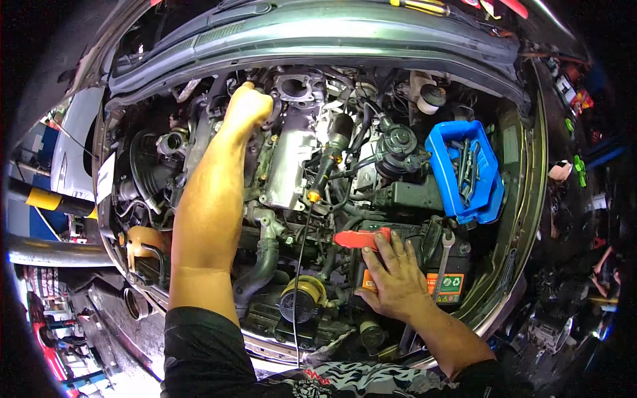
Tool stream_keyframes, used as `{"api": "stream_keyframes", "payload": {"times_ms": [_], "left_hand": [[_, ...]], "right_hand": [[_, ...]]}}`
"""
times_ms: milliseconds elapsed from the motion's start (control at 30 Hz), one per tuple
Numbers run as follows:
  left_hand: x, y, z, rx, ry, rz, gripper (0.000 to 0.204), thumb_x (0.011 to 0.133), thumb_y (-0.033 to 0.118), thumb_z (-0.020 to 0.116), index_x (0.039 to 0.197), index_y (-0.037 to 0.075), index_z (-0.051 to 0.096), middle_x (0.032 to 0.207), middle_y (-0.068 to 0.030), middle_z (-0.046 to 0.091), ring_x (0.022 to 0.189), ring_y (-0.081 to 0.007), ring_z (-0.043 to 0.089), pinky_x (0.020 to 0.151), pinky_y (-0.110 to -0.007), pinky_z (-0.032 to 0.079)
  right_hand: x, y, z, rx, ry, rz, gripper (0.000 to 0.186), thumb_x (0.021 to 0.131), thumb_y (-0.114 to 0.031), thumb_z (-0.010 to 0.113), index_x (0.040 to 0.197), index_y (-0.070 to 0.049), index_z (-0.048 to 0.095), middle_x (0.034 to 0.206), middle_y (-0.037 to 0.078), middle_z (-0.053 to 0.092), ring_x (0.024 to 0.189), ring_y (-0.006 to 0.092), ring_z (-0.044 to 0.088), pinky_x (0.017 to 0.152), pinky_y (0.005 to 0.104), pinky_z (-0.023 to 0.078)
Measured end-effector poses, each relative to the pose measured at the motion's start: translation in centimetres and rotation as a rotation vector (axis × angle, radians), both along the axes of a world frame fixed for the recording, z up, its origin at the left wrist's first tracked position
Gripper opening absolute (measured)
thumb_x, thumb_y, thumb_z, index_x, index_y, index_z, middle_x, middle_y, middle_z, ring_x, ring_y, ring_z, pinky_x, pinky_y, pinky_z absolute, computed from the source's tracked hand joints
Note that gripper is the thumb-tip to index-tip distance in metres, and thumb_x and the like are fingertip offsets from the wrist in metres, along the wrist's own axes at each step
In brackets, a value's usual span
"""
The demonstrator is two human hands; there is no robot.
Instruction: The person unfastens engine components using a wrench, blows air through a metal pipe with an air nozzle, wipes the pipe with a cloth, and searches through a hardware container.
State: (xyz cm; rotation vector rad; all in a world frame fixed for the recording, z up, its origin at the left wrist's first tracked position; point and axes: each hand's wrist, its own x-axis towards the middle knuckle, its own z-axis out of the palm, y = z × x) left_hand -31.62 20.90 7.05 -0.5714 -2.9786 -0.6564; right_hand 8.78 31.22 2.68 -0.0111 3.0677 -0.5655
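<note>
Several tools (467, 166) are lying in a blue bin (439, 174), left hand (251, 106) forming a fist, hold unclear, right hand (400, 282) resting fingers-apart.

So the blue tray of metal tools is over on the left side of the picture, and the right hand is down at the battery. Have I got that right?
Not quite: the head view shows the blue tray of metal tools on the right side of the picture, not the left. The right hand is indeed down at the battery.
</note>
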Motion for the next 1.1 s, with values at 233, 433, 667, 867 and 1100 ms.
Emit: {"api": "stream_keyframes", "payload": {"times_ms": [233,433,667,867,1100], "left_hand": [[-0.8,-1.8,0.9,-0.046,-0.062,0.017,0.06,0.07,0.01,0.052,0.129,0.0,0.05,0.118,-0.0259,0.059,0.114,-0.0332,0.056,0.096,-0.037,0.043],[-3.9,-3.5,1.6,-0.28,-0.083,-0.078,0.043,0.073,0.012,0.055,0.114,-0.001,0.061,0.115,-0.0255,0.06,0.109,-0.0362,0.058,0.093,-0.039,0.046],[-7.0,-4.7,0.3,-0.389,0.061,0.063,0.027,0.075,0.014,0.055,0.092,-0.002,0.07,0.103,-0.0267,0.063,0.1,-0.0377,0.062,0.087,-0.042,0.049],[-5.4,-4.2,1.0,-0.436,0.04,0.072,0.027,0.077,0.013,0.054,0.094,0.0,0.07,0.107,-0.0254,0.063,0.104,-0.037,0.061,0.089,-0.044,0.048],[-0.4,-1.3,2.2,-0.353,-0.091,-0.123,0.037,0.077,0.01,0.052,0.111,0.001,0.062,0.114,-0.0248,0.061,0.108,-0.0354,0.059,0.093,-0.043,0.046]], "right_hand": [[-0.2,-0.3,0.1,0.007,0.003,0.002,0.08,0.069,-0.041,0.076,0.134,-0.006,0.044,0.147,0.021,0.024,0.135,0.0459,0.024,0.108,0.0596,0.022],[-0.1,-0.4,-0.2,0.016,0.042,0.01,0.08,0.07,-0.044,0.074,0.134,-0.007,0.044,0.146,0.021,0.026,0.132,0.0479,0.027,0.102,0.0628,0.028],[-0.2,-0.6,-0.2,0.025,0.024,0.0,0.084,0.068,-0.042,0.077,0.136,-0.007,0.042,0.148,0.022,0.023,0.133,0.0465,0.025,0.104,0.0611,0.026],[-0.2,-0.6,-0.4,0.021,0.028,0.001,0.084,0.068,-0.043,0.077,0.136,-0.008,0.042,0.148,0.022,0.023,0.132,0.0474,0.027,0.102,0.063,0.027],[-0.1,-0.6,-0.5,0.011,0.042,0.001,0.087,0.067,-0.043,0.077,0.138,-0.009,0.04,0.149,0.021,0.022,0.133,0.0478,0.027,0.103,0.0637,0.027]]}}
